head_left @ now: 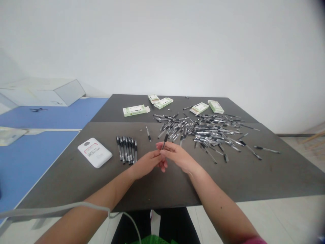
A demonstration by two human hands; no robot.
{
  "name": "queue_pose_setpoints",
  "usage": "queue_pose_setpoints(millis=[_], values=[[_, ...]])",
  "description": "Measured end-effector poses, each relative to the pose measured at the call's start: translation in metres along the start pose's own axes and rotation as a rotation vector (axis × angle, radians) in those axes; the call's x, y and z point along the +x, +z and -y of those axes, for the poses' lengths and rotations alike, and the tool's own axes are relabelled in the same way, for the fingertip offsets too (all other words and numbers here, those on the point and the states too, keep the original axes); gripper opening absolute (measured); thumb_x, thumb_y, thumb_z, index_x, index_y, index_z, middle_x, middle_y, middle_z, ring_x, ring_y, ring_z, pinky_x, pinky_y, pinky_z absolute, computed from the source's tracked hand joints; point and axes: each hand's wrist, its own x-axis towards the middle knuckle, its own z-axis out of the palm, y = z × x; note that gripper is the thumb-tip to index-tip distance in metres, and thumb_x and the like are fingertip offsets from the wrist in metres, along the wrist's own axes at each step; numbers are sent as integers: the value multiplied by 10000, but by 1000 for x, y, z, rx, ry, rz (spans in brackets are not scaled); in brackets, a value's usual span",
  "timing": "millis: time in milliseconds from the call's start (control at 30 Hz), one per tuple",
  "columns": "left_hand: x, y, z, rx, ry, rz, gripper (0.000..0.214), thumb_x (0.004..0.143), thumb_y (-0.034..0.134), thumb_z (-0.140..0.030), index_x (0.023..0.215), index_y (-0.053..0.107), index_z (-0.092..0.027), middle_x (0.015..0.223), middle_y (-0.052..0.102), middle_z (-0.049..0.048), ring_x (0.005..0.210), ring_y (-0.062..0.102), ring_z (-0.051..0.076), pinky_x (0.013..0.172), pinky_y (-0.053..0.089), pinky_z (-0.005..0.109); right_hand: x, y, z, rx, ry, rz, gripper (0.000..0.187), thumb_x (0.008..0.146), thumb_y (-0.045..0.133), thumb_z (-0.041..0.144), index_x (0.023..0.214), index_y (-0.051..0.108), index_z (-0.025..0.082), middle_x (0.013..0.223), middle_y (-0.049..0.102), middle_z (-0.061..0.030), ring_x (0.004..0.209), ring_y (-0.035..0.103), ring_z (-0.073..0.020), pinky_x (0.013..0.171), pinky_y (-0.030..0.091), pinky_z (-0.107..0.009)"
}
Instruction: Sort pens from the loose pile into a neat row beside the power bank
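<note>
My right hand (177, 156) pinches a black gel pen (165, 140) between its fingertips, with the pen's upper end pointing away from me. My left hand (147, 164) meets the right at the fingertips, and its curled fingers partly hide the pen's lower end. I cannot tell whether the left hand grips the pen too. To the left of my left hand lies a neat side-by-side row of black gel pens (126, 149). A loose heap of black pens (205, 132) is spread beyond my right hand.
Both hands are over a dark grey table (157, 189). Several white-green pen boxes (135, 110) lie along its far side, and a white rounded box (94, 152) lies at left. Blue desks (38, 162) adjoin the table's left side. A grey cable (56, 208) crosses my left forearm.
</note>
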Motion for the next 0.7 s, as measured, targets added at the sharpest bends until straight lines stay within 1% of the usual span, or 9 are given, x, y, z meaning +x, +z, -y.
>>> queue_pose_setpoints(millis=[67, 133, 167, 267, 333, 400, 533, 633, 700], values=[[3, -2, -5, 68, 20, 33, 306, 806, 567, -439, 820, 593, -134, 785, 644, 50, 681, 611, 150, 719, 468, 311, 1, 2, -2, 35, -11, -107, 322, 800, 575, 458, 957, 648, 187, 780, 642, -10, 542, 557, -108, 504, 450, -239], [8, -7, -12, 166, 43, 41, 322, 769, 618, -399, 971, 611, -148, 920, 666, 70, 813, 626, 175, 811, 460, 329, 2, -4, 1, 18, -117, -294, 282, 818, 552, 440, 839, 658, 180, 805, 656, -23, 673, 594, -128, 593, 471, -244], [11, -12, -15, 228, 55, 9, 370, 758, 629, -386, 1050, 603, -159, 980, 667, 75, 863, 624, 184, 846, 450, 334, 2, -10, 5, -3, -184, -385, 272, 820, 554, 427, 791, 657, 177, 813, 661, -28, 744, 599, -135, 665, 472, -251], [28, -30, -27, 451, 92, -203, 441, 776, 585, -389, 1162, 582, -176, 1007, 672, 73, 867, 625, 189, 867, 439, 334, -1, -36, 21, -41, -360, -643, 272, 827, 549, 414, 727, 637, 177, 745, 645, -15, 762, 583, -131, 770, 439, -267], [45, -42, -36, 617, 110, -338, 432, 788, 551, -383, 1159, 596, -168, 944, 681, 62, 816, 626, 186, 836, 444, 321, -4, -54, 30, -42, -447, -816, 270, 828, 546, 416, 718, 617, 181, 694, 615, 4, 702, 562, -120, 750, 425, -262], [66, -52, -43, 763, 121, -431, 421, 783, 539, -354, 1151, 610, -160, 890, 686, 51, 787, 622, 184, 800, 448, 301, -9, -69, 35, -63, -498, -943, 261, 828, 545, 417, 730, 609, 184, 664, 592, 15, 668, 544, -117, 723, 414, -256], [109, -62, -49, 961, 123, -507, 404, 781, 512, -300, 1137, 622, -145, 878, 696, 56, 796, 617, 183, 771, 444, 271, -19, -85, 33, -160, -500, -1034, 267, 831, 540, 414, 715, 603, 182, 658, 584, 14, 669, 530, -124, 708, 397, -254], [137, -61, -47, 1108, 103, -467, 359, 793, 483, -297, 1053, 663, -128, 929, 700, 84, 837, 614, 194, 779, 435, 268, -23, -88, 29, -224, -470, -1087, 280, 843, 525, 410, 694, 595, 183, 647, 574, 16, 664, 515, -125, 693, 382, -250], [150, -55, -45, 1170, 96, -402, 324, 788, 484, -295, 972, 696, -134, 939, 704, 91, 849, 613, 200, 773, 431, 263, -24, -88, 28, -259, -451, -1108, 283, 849, 514, 410, 698, 593, 185, 646, 571, 16, 665, 511, -127, 685, 374, -247]])
